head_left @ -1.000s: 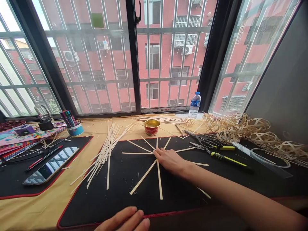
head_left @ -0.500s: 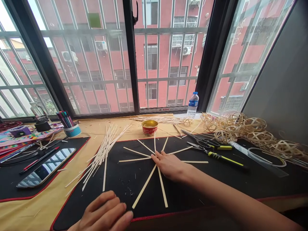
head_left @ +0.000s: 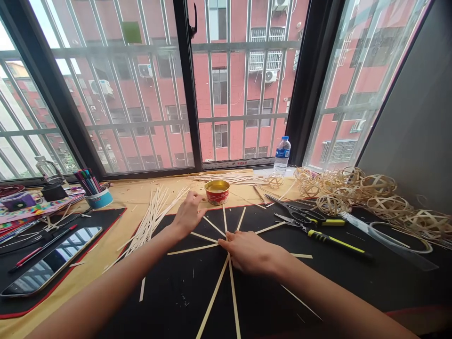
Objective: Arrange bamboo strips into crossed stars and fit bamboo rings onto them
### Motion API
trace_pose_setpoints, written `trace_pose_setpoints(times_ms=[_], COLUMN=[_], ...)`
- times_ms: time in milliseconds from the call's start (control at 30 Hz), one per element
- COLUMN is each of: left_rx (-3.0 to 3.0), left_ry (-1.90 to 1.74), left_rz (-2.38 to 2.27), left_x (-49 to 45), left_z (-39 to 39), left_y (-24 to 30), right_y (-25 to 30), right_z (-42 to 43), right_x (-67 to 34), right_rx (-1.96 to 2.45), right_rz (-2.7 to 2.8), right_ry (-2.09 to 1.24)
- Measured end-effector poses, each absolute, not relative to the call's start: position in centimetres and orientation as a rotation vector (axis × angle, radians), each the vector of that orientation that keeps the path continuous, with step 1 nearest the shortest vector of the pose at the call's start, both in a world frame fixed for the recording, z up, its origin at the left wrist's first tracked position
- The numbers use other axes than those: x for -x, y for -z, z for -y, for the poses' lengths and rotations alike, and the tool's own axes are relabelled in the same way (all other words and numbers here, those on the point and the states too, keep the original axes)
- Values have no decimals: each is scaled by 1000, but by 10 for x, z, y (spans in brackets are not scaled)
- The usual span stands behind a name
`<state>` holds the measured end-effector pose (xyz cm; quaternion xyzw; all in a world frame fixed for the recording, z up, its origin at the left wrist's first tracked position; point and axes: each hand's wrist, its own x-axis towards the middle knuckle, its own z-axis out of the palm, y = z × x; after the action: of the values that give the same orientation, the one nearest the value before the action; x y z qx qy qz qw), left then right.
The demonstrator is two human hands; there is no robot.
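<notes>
Several thin pale bamboo strips (head_left: pixel 212 247) lie crossed in a star on a black mat (head_left: pixel 328 282). My right hand (head_left: pixel 250 252) lies flat on the crossing point, fingers stretched out and pressing the strips down. My left hand (head_left: pixel 189 214) reaches forward over the mat's far left corner, fingers curled loosely, near the right edge of a loose pile of strips (head_left: pixel 151 216) and a red tin (head_left: pixel 216 192). I cannot see anything gripped in it.
Scissors (head_left: pixel 300 213) and a yellow-handled tool (head_left: pixel 335 241) lie right of the star. Woven bamboo balls (head_left: pixel 374 193) heap at the far right. A water bottle (head_left: pixel 283 155) stands by the window. At left lie a phone (head_left: pixel 49 266), pens and a pen cup (head_left: pixel 93 190).
My left hand has gone from the near edge of the mat forward to the strip pile by the tin. My right hand stays pressed on the crossing strips.
</notes>
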<state>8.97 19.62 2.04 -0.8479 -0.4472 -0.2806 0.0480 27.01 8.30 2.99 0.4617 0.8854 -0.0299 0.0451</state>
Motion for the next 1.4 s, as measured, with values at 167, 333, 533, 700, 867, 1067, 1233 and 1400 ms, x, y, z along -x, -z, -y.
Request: trace_pose_setpoints(times_ms=[167,333,533,700,867,1067,1233,1400], left_rx=[2525,2452,2397,2380,2372,2416,2672,3027], left_ry=[887,959,1038,1100,1146,1094,915,666], left_rz=[1588,1696,1693,1660,1646,1667,1509,1177], left_x=[-123,-140,-146,-150,-156,-161,-151,-122], left_z=[-250,-277,-286,-291,-299,-304,-261,-171], left_y=[-5,1,6,8,5,-3,-26,-32], right_y=[-30,-23,-18,-20,-24,-26,-34,-38], right_z=[-88,-93,-100,-108,-114,-128,-139,-141], right_x=[-276,-284,-293,-302,-317,-338,-350,-349], right_rx=[-1381,-1345,-1317,-1379,-1523,-1652,-1728,-1675], right_rz=[-2739,-2782,-2888,-2879,-2796,-2874,-2859,-2840], right_ry=[83,73,110,165,261,399,769,854])
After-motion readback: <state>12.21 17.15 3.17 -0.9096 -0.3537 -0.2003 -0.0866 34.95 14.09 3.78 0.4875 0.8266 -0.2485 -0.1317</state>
